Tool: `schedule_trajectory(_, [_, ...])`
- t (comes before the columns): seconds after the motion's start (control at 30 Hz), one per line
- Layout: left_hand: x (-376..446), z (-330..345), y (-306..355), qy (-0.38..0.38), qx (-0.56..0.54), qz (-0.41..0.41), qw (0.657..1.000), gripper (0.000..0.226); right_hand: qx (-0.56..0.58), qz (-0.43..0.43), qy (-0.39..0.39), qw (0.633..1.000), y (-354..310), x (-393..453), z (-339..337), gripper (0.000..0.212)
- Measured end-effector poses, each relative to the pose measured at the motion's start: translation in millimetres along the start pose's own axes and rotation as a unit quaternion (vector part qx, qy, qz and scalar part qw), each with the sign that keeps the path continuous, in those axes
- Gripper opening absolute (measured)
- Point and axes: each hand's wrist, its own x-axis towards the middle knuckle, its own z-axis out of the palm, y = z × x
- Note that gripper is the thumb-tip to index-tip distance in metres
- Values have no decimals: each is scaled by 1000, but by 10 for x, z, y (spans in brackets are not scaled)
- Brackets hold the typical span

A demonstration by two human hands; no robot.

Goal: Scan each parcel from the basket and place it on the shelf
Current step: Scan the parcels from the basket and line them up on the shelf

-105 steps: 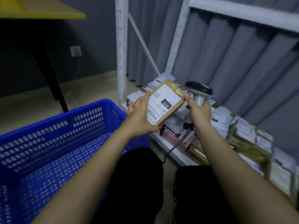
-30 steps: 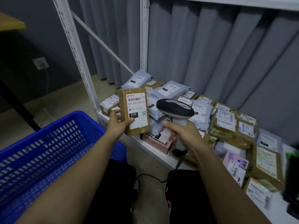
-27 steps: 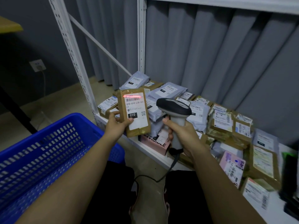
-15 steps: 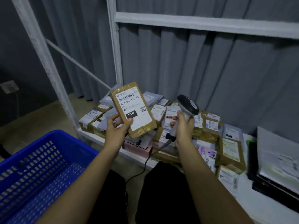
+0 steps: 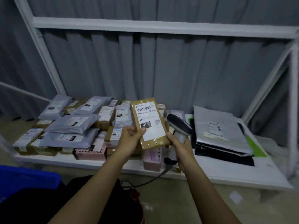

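Fingers (image 5: 129, 135) round flat, taped cardboard parcel (image 5: 149, 123)

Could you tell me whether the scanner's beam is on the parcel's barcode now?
Off: no red line shows on the parcel, and the scanner sits beside it.

- Dim overall, with a cool blue-grey cast and no lamp in view.
- Brightest on the white label of the parcel (image 5: 149, 122) and on the white shelf (image 5: 242, 176) frame; faint sheen on the parcel's tape.
- Deep shadow at lower left, swallowing the dark clothing and half of the blue basket (image 5: 24, 180).
- Soft, smeared detail throughout; small label print unreadable, large "010" legible.
- Wide-angle bending of the shelf uprights toward the edges.
- Blurred floor and corners, grain in the darker areas.
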Motion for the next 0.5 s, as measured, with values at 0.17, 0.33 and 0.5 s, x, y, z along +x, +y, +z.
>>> schedule_trajectory(0.17, [-177, 444, -275, -59, 27, -22, 998, 37, -1, -7, -3, 1000, 129, -128, -476, 49])
schedule_trajectory(0.33, [-153, 607, -371, -84, 58, -13, 995, 22, 22, 25, 59, 998, 324, -115, -663, 63])
schedule_trajectory(0.5, [-63, 663, -428, -136, 163, 39, 976, 55, 55, -6, 110, 992, 373, 28, -623, 59])
